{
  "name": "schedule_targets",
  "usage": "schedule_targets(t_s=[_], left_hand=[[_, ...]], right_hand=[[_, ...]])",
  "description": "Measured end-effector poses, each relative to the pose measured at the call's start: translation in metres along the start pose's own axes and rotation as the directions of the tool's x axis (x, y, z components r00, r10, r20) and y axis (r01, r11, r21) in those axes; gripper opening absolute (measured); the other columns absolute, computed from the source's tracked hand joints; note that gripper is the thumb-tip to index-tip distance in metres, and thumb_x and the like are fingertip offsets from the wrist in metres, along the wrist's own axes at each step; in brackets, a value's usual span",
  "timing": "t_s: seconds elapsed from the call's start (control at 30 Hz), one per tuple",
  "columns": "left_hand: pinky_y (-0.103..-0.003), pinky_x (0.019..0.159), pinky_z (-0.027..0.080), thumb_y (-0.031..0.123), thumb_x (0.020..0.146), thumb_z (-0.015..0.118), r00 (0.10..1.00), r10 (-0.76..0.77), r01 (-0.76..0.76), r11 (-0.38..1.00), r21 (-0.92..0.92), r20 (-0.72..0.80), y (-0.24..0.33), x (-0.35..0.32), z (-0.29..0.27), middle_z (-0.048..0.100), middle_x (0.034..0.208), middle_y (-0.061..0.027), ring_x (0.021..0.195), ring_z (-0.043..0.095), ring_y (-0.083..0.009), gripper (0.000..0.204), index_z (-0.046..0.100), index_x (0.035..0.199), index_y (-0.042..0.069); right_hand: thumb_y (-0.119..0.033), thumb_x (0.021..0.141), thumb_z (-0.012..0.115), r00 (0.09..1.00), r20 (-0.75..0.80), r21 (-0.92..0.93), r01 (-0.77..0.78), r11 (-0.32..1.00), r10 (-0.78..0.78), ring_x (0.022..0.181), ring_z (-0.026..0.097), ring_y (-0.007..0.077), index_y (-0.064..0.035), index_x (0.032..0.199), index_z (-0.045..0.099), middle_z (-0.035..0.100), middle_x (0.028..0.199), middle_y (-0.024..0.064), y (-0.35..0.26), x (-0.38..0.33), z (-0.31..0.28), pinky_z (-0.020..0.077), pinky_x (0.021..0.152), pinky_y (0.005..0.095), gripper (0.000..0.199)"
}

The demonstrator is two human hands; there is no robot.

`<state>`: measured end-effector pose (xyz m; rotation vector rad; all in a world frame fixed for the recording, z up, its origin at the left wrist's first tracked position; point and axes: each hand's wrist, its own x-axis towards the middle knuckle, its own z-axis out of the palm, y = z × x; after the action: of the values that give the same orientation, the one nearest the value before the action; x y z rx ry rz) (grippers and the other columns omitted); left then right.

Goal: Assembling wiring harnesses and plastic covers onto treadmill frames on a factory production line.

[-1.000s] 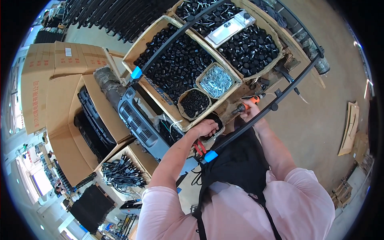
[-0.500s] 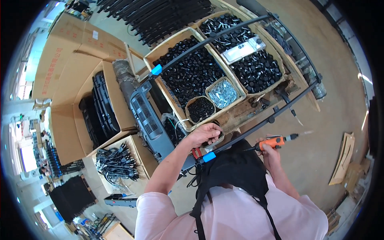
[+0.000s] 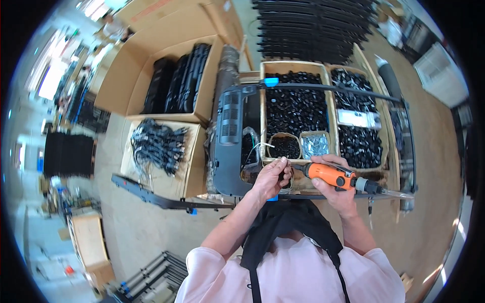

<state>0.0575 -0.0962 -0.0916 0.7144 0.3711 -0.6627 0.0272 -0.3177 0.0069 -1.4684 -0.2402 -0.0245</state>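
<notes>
My right hand grips an orange power screwdriver, held level with its dark nose pointing right. My left hand has its fingertips pinched together close to the driver's other end; what they hold, if anything, is too small to make out. Just beyond the left hand stand a small tub of tiny dark parts and a tub of silver screws. Both sit at the near end of a wooden bin full of small black parts. A dark grey frame with blue tape lies around the bins.
On the right, another bin holds black knobs and a silver-white box. Left are a carton with black panels and a box of bundled cables. Black slats are stacked at the far side.
My view has turned, so the bins now stand straight ahead. My right hand has brought the screwdriver in closer to my left hand, which has come away from the small container beneath it.
</notes>
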Motion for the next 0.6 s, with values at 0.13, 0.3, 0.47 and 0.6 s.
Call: schedule_targets(t_s=[0.13, 0.3, 0.47, 0.6], left_hand=[[-0.023, 0.050, 0.037, 0.038, 0.106, 0.062, 0.971, 0.135, -0.187, 0.944, -0.273, -0.198, -0.007, -0.021, -0.005, 0.055, 0.079, 0.0023, 0.067, 0.051, -0.0097, 0.027, 0.058, 0.099, 0.012], [-0.023, 0.049, 0.037, 0.036, 0.107, 0.059, 0.907, 0.246, -0.396, 0.776, -0.490, -0.343, -0.004, -0.046, -0.017, 0.056, 0.079, 0.0015, 0.067, 0.051, -0.0111, 0.025, 0.060, 0.106, 0.010], [-0.023, 0.051, 0.039, 0.032, 0.109, 0.057, 0.886, 0.274, -0.452, 0.689, -0.566, -0.375, 0.012, -0.058, -0.033, 0.056, 0.080, 0.0014, 0.067, 0.051, -0.0112, 0.024, 0.060, 0.111, 0.009], [-0.023, 0.051, 0.040, 0.032, 0.108, 0.058, 0.896, 0.255, -0.433, 0.681, -0.590, -0.363, 0.031, -0.057, -0.053, 0.056, 0.080, 0.0014, 0.067, 0.051, -0.0112, 0.023, 0.061, 0.110, 0.009]], right_hand=[[0.001, 0.087, 0.075, 0.979, 0.201, 0.021, -0.038, 0.999, 0.033, 0.123, 0.064, 0.0259, -0.0008, 0.138, 0.048, 0.065, 0.134, 0.0207, 0.004, 0.023, 0.022, 0.0502, 0.109, 0.0405, 0.057], [0.001, 0.089, 0.072, 0.937, 0.347, 0.042, -0.048, 0.998, 0.031, 0.125, 0.063, 0.0268, -0.0004, 0.139, 0.046, 0.065, 0.134, 0.0215, 0.019, 0.044, 0.057, 0.0485, 0.111, 0.0414, 0.056], [0.002, 0.089, 0.071, 0.910, 0.403, 0.042, -0.120, 0.992, 0.093, 0.127, 0.062, 0.0257, 0.0000, 0.137, 0.048, 0.062, 0.135, 0.0164, 0.022, 0.061, 0.086, 0.0479, 0.111, 0.0400, 0.053], [0.001, 0.090, 0.072, 0.894, 0.444, -0.018, -0.058, 0.998, 0.060, 0.126, 0.062, 0.0250, -0.0005, 0.137, 0.048, 0.062, 0.135, 0.0156, 0.028, 0.077, 0.110, 0.0483, 0.111, 0.0401, 0.052]])
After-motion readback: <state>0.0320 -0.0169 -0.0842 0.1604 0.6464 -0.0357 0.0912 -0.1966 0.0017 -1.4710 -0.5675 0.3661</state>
